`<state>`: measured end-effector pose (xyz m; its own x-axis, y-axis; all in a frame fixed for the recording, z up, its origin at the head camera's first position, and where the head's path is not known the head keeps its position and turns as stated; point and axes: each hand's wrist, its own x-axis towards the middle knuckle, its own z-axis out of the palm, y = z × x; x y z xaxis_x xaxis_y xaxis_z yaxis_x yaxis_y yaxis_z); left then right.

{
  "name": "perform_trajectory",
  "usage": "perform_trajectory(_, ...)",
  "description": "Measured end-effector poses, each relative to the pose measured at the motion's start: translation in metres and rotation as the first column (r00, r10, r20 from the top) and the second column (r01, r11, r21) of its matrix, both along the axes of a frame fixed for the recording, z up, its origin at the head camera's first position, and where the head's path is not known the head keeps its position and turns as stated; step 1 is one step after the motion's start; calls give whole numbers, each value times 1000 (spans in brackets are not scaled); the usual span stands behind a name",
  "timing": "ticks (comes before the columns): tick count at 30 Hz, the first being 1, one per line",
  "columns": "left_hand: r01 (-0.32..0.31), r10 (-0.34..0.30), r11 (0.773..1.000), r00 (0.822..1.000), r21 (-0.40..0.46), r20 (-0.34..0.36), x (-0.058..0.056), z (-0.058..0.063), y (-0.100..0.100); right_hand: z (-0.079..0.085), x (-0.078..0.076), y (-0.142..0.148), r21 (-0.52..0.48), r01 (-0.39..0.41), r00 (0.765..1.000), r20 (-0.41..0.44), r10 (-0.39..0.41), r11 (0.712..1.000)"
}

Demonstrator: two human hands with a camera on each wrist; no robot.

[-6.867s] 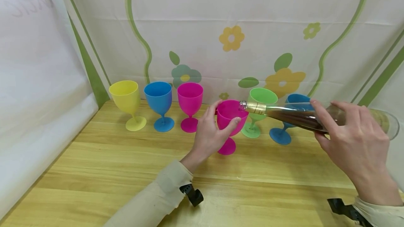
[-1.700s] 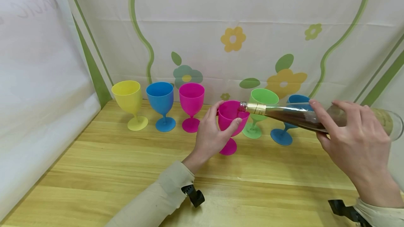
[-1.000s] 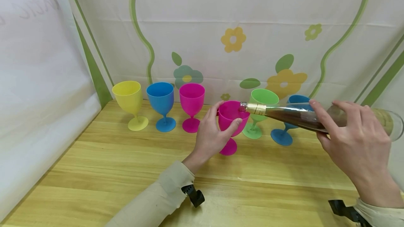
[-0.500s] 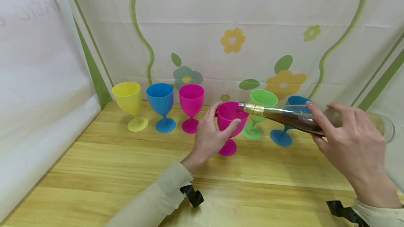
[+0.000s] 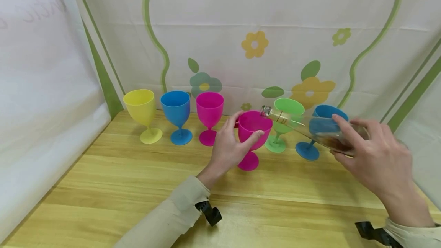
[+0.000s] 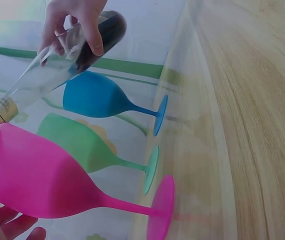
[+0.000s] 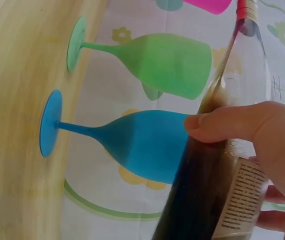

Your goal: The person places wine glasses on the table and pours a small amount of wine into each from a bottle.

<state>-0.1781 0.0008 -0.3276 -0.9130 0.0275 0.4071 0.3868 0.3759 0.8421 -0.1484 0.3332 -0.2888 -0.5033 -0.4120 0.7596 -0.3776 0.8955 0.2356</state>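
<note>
My left hand (image 5: 231, 146) grips the bowl of a magenta goblet (image 5: 253, 130), which stands upright on the wooden table. In my right hand (image 5: 379, 156) is a clear glass bottle (image 5: 310, 127) with dark liquid low in its body, seen also in the right wrist view. The bottle leans with its neck raised, its mouth at the goblet's right rim. Right behind the bottle stand a green goblet (image 6: 72, 142) and a blue goblet (image 7: 147, 145). The goblet's contents cannot be made out.
To the left stand a yellow goblet (image 5: 139, 106), another blue goblet (image 5: 175, 110) and a second magenta goblet (image 5: 209, 110). A flowered white cloth (image 5: 213, 7) hangs behind the wooden table (image 5: 138, 190); a white sheet (image 5: 41, 87) borders the left side.
The bottle has tipped back from near level: its mouth has risen to the goblet's rim and its base has dropped. Liquid has left the neck. My left hand keeps its place on the goblet.
</note>
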Motion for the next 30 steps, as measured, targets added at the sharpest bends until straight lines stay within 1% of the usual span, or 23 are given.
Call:
perform_trajectory(3,8,-8,1000,1000,3,9,-1,0,-1,-1,1,-4,-57,5,999,52,-2,998)
perform_trajectory(6,9,-9,1000,1000,-5,14,-1,1,-2,-2,2,-6,-93,6,996,87,2,996)
perform_trajectory(13,17,-17,1000,1000,-14,24,-1,3,-5,-5,0,-9,-122,-18,996,87,28,992)
perform_trajectory(18,33,-33,999,999,-3,36,-2,5,-7,-7,-1,-12,-188,-33,992,110,55,982)
perform_trajectory(24,51,-51,999,997,14,63,-3,8,-9,-8,1,-14,-255,-37,982,172,83,966)
perform_trajectory(30,49,-52,998,996,49,73,-3,11,-11,-10,2,-17,-311,-85,970,193,151,947)
